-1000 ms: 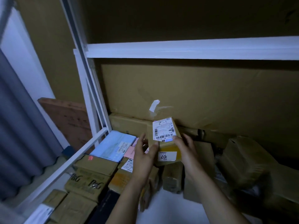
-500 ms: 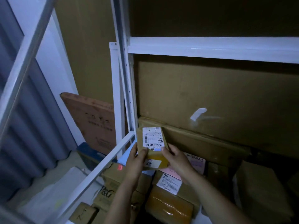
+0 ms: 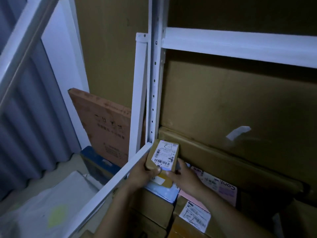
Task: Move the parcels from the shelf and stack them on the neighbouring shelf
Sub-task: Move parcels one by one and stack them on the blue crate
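A small brown parcel (image 3: 169, 166) is pinched between both hands, just inside the corner where the white upright post (image 3: 153, 100) meets the white shelf rail (image 3: 120, 177). The left grip (image 3: 145, 172) holds the parcel's left side, its thumb curled over the near top edge and the fingers tucked out of sight below. The right grip (image 3: 185, 177) holds the opposite side, thumb on the near edge and fingers wrapped along the right face. A white barcode label (image 3: 164, 154) covers most of the parcel's top, and the yellowish near face carries a small white sticker (image 3: 158, 182).

Directly beneath the two grips lies a pale blue-white packet (image 3: 163, 191); I cannot tell whether the parcel rests on it or hangs just above. Just to the right of the right grip is a pink packet (image 3: 217, 184), and nearer the person than that grip sits a box with a white shipping label (image 3: 195, 215). Beyond the grips, a long cardboard box (image 3: 223, 160) lies along the back of the shelf, with a large cardboard sheet (image 3: 240, 109) standing behind it.

Left of the left grip, past the rail, a brown cardboard panel (image 3: 106, 122) leans upright, a blue box (image 3: 97, 162) sits at its foot, and a white plastic bag (image 3: 51, 203) lies lower down.
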